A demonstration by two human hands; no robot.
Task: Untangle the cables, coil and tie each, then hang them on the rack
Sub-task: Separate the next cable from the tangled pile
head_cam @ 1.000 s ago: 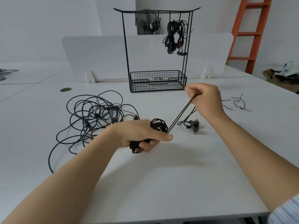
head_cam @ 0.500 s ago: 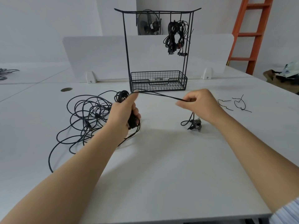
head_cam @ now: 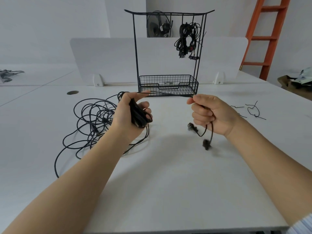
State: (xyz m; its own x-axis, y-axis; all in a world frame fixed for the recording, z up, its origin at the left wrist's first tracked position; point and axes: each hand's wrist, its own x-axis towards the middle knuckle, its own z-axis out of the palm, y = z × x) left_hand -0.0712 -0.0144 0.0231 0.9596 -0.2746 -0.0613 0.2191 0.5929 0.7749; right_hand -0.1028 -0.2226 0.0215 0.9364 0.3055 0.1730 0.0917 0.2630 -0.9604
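My left hand (head_cam: 128, 114) is closed around a coil of black cable (head_cam: 138, 115), palm turned to the right. A taut strand (head_cam: 168, 95) runs from its thumb across to my right hand (head_cam: 211, 114), which pinches the cable's free end. Two plugs (head_cam: 206, 144) dangle blurred below the right fist. A tangle of black cables (head_cam: 94, 119) lies on the table left of the left hand. The black wire rack (head_cam: 168, 48) stands behind, with tied cable bundles (head_cam: 187, 41) hanging from its top bar.
The rack's wire basket (head_cam: 168, 85) sits at its base in front of a white divider (head_cam: 108, 59). Black twist ties (head_cam: 253, 111) lie on the table at the right. An orange ladder (head_cam: 268, 36) stands at the back right.
My left hand rose from the table and turned the coil upright. My right hand dropped lower and closed into a fist, and the plugs lifted off the table and swing.
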